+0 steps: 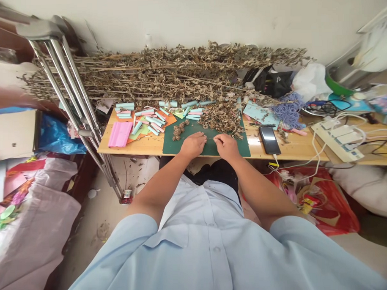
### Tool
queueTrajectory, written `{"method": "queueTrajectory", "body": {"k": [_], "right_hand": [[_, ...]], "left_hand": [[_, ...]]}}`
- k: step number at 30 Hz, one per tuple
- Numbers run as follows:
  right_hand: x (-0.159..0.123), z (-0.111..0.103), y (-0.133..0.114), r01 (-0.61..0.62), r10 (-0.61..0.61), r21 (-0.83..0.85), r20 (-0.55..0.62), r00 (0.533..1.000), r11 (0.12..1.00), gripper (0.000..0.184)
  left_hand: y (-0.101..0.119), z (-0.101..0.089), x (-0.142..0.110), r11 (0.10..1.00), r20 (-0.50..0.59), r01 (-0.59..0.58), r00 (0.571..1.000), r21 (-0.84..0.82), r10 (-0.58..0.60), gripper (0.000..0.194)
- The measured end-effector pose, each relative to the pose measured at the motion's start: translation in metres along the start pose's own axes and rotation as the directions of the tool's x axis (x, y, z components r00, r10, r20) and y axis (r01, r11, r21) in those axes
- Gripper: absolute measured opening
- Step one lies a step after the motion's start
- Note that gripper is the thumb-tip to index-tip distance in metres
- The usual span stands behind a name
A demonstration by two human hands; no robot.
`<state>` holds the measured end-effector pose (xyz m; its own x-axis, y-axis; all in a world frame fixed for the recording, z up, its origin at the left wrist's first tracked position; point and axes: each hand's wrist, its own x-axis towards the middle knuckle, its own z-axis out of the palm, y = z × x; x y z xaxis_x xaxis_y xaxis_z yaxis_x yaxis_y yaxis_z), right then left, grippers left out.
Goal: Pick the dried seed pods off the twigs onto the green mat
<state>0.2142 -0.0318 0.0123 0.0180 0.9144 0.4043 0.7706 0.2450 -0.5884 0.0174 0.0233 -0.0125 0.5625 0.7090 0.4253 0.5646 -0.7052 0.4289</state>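
1. Left hand (192,146): closed, fingers curled, fingertips pinching one end of a thin strand (209,138). The strand is too fine to identify.
2. Right hand (227,146): closed, fingertips pinching the other end of the strand. It sits just beside the left hand, not touching it.
3. Both hands are held over the near part of a green cutting mat (209,149), which lies on a wooden desk (292,148).
4. Ahead of the left hand: a small clump of dried seed heads (179,130) on the mat.
5. Ahead of the right hand: a heap of dried leaves (222,119) at the mat's far edge.
6. Beyond the hands: a long bundle of dried stalks (165,72) lying along the wall.
7. Left of the left hand: teal paper rolls (150,117) on colored sheets, and a pink paper stack (120,134) nearer the desk edge.
8. Right of the right hand: a phone (269,140) lying on the desk, purple yarn (289,110) beyond it, and a power strip (337,140) farther right.
9. Left of the desk: metal crutches (67,94), tilted.
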Motion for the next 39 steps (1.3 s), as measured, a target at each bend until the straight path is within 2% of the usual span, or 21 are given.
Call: {"method": "queueTrajectory", "body": {"k": [3,7,12,16,20,23,26,29,32,34,39], "right_hand": [[-0.010,-0.015,-0.006,-0.016,0.019,0.052,-0.057,0.998,0.999,0.016],[-0.041,-0.025,-0.023,0.076,-0.080,0.155,0.024,0.996,0.985,0.016],[-0.079,-0.007,-0.033,0.075,-0.103,0.138,0.204,0.973,0.988,0.020],[-0.083,0.003,-0.034,0.031,-0.042,0.058,0.206,0.978,0.998,0.023],[-0.069,-0.006,-0.030,0.004,-0.011,0.064,0.109,0.994,0.998,0.021],[-0.049,-0.011,-0.022,0.029,-0.031,0.049,0.052,0.998,0.998,0.022],[-0.023,-0.006,-0.014,0.052,-0.052,0.002,0.115,0.992,0.999,0.038],[0.005,0.007,-0.008,0.076,-0.057,-0.084,0.211,0.976,0.994,0.059],[0.029,0.019,-0.003,0.093,-0.044,-0.138,0.325,0.945,0.986,0.071],[0.039,0.024,0.002,0.137,-0.079,-0.130,0.377,0.923,0.982,0.066],[0.042,0.029,0.014,0.254,-0.200,-0.078,0.413,0.888,0.964,0.032]], "left_hand": [[-0.001,0.000,0.000,1.000,0.030,0.004,1.000,0.001,-0.004,0.032],[-0.005,0.001,0.000,0.999,0.046,0.013,0.999,-0.035,-0.011,0.034],[-0.010,0.000,0.000,0.989,0.017,0.057,0.998,-0.138,-0.055,0.042],[-0.015,-0.002,0.000,0.962,-0.007,0.135,0.990,-0.237,-0.141,0.046],[-0.021,-0.003,-0.001,0.919,-0.096,0.169,0.972,-0.357,-0.216,0.046],[-0.024,-0.004,-0.003,0.893,-0.144,0.248,0.936,-0.377,-0.321,0.045],[-0.024,-0.007,-0.004,0.902,-0.180,0.292,0.915,-0.318,-0.360,0.040],[-0.021,-0.010,-0.004,0.946,-0.187,0.225,0.944,-0.232,-0.271,0.027],[-0.019,-0.011,-0.002,0.970,-0.121,0.170,0.974,-0.174,-0.193,0.027],[-0.018,-0.010,-0.001,0.977,-0.075,0.148,0.984,-0.154,-0.161,0.022],[-0.020,-0.006,-0.001,0.985,-0.053,0.114,0.991,-0.128,-0.122,0.019]]}}
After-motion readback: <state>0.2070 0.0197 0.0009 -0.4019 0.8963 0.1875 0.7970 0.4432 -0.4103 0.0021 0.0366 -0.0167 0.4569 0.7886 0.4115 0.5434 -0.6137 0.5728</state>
